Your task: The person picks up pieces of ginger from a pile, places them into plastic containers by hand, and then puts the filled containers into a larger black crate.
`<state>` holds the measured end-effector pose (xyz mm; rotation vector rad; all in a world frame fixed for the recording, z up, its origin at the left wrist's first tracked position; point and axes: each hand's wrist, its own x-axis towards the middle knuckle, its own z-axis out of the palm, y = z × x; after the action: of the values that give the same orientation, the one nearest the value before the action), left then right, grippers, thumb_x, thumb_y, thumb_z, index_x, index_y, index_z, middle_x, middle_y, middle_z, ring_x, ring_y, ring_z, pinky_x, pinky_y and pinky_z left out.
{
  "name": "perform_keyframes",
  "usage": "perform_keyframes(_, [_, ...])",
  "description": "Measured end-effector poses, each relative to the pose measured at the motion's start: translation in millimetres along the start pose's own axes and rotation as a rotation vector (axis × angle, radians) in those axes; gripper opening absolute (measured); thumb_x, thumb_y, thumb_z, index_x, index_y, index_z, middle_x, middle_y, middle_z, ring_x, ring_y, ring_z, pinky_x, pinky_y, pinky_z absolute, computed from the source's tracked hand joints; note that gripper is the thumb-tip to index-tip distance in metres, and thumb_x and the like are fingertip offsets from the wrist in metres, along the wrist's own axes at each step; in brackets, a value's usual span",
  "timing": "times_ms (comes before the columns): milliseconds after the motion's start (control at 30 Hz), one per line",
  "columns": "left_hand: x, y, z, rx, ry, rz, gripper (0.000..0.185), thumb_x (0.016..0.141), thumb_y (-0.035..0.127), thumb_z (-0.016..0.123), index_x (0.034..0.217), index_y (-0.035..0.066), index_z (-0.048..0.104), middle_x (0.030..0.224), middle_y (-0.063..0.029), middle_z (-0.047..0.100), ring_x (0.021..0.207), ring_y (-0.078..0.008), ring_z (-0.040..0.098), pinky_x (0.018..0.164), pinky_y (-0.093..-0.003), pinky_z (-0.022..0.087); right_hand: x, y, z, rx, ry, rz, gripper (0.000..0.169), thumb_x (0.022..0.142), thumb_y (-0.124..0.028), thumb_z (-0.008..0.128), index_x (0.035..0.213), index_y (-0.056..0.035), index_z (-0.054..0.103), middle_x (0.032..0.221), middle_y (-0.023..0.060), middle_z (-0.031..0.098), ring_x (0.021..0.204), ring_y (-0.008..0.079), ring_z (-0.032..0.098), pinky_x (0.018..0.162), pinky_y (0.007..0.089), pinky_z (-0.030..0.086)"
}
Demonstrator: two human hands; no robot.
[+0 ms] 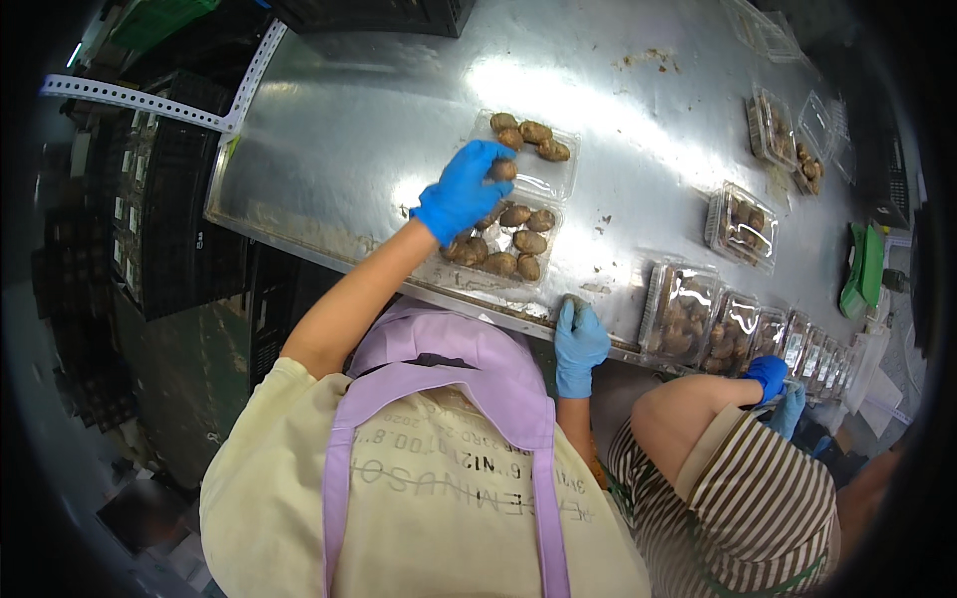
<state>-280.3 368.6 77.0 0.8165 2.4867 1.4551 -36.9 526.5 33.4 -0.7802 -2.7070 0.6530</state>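
My left hand (467,185), in a blue glove, has its thumb and fingers around a small brown taro-like tuber (502,170) over a clear plastic clamshell box. Several tubers (534,133) lie in the far half, the lid (549,179). The near half (486,276) holds more tubers (530,241), set mostly around its edge with a gap in the middle. My right hand (581,347), in a lighter blue glove with soiled fingertips, is curled at the table's front edge, right of the box. Whether it holds anything is hidden.
Closed boxes of tubers (680,310) line the metal table's (359,142) front edge at right; another (742,226) stands behind them. A co-worker's gloved hands (766,377) are at that row. A black crate (374,11) stands at the far edge, a perforated metal frame (134,97) at left.
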Motion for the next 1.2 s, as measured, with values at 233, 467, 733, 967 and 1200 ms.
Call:
perform_keyframes(233, [39, -34, 2, 0.359, -0.112, 0.015, 0.036, 0.073, 0.019, 0.069, 0.105, 0.007, 0.059, 0.097, -0.0142, 0.057, 0.09, -0.0321, 0.054, 0.08, -0.0386, 0.047, 1, -1, 3, 0.036, 0.038, 0.017, 0.012, 0.083, -0.023, 0.061, 0.084, -0.0129, 0.067, 0.076, 0.0075, 0.066, 0.064, 0.0263, 0.062, 0.057, 0.0354, 0.049])
perform_keyframes(467, [-11, 20, -20, 0.648, -0.17, -0.025, 0.034, 0.066, 0.024, 0.074, 0.09, 0.008, 0.057, 0.086, -0.0116, 0.057, 0.082, -0.0306, 0.053, 0.074, -0.0402, 0.046, 1, -3, 2, 0.015, 0.002, -0.026, 0.011, 0.084, -0.022, 0.06, 0.085, -0.0132, 0.067, 0.079, 0.0071, 0.067, 0.065, 0.0247, 0.063, 0.057, 0.035, 0.049])
perform_keyframes(733, [-32, 26, -18, 0.514, -0.126, -0.137, 0.039, 0.07, 0.017, 0.071, 0.104, 0.004, 0.055, 0.092, -0.0119, 0.061, 0.082, -0.0282, 0.058, 0.073, -0.0376, 0.049, -2, 0, 4, 0.039, 0.034, -0.078, 0.013, 0.084, -0.025, 0.06, 0.085, -0.013, 0.067, 0.077, 0.0081, 0.066, 0.064, 0.0261, 0.063, 0.057, 0.0357, 0.049])
perform_keyframes(967, [-66, 63, -22, -1.127, -0.172, -0.52, 0.044, 0.083, 0.015, 0.064, 0.121, -0.003, 0.05, 0.103, -0.007, 0.06, 0.09, -0.0159, 0.06, 0.077, -0.0273, 0.05, 3, -2, -8, 0.102, -0.11, 0.055, 0.018, 0.088, -0.025, 0.057, 0.088, -0.0104, 0.066, 0.076, 0.0103, 0.066, 0.062, 0.0271, 0.062, 0.056, 0.0362, 0.048])
perform_keyframes(1200, [-103, 72, 7, -0.693, -0.364, -0.485, 0.04, 0.083, 0.012, 0.063, 0.122, 0.004, 0.054, 0.097, 0.0004, 0.059, 0.082, -0.0056, 0.052, 0.067, -0.0181, 0.043, 11, -35, -42, 0.775, -0.336, -0.027, 0.016, 0.091, -0.017, 0.053, 0.089, -0.0059, 0.063, 0.067, 0.0071, 0.062, 0.058, 0.0142, 0.059, 0.055, 0.0282, 0.046])
